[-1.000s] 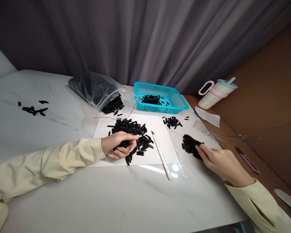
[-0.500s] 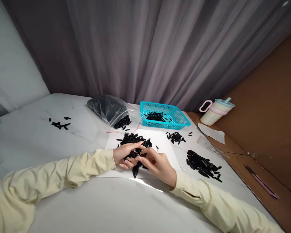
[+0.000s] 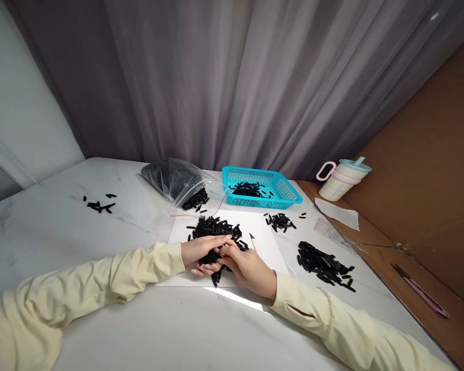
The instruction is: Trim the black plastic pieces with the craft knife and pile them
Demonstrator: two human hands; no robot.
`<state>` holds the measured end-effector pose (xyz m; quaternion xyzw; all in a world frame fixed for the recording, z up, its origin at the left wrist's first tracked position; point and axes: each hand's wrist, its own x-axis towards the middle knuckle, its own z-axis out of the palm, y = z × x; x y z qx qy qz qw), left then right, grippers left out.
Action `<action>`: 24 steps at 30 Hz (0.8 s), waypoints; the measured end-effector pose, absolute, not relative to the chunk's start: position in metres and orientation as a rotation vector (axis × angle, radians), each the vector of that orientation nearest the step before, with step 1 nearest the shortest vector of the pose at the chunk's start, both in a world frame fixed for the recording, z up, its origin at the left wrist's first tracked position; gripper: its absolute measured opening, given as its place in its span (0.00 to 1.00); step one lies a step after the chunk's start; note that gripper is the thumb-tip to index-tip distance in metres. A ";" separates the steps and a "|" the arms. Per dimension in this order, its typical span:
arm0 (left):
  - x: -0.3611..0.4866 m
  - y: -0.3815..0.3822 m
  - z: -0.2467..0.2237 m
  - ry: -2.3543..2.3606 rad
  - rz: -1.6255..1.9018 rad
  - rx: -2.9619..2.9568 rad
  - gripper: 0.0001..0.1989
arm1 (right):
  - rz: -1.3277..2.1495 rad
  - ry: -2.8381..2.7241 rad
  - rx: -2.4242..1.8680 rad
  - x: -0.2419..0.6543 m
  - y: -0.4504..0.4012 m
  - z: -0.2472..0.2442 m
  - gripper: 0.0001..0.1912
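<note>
My left hand (image 3: 198, 251) is cupped over a heap of small, elongated black pieces (image 3: 216, 226), its fingers curled round some of them. Against its fingertips, my right hand (image 3: 252, 269) is closed in a pinch; whatever is between its thumb and finger is hidden. The heap lies on a white sheet (image 3: 268, 242), and some pieces poke out below the hands. A slim pointed item (image 3: 252, 239), perhaps a pencil, lies just beyond my right hand.
Behind the sheet, a clear zip bag (image 3: 170, 180) spills black pieces beside a turquoise basket (image 3: 290, 195) holding more. Small piles lie left (image 3: 100, 207) and right (image 3: 327, 263). Further right are a handled cup (image 3: 338, 180), a paper slip (image 3: 338, 214) and a pink-handled tool (image 3: 421, 292).
The right hand has moved slightly left and its fingers now overlap the left hand's fingertips more. The left hand stays over the heap. The whole view has shifted slightly.
</note>
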<state>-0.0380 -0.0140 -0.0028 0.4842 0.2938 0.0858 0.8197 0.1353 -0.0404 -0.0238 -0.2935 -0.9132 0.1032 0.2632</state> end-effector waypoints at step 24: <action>-0.046 -0.001 -0.013 0.571 0.273 0.974 0.14 | 0.546 -2.277 -0.844 0.141 -0.038 -0.020 0.11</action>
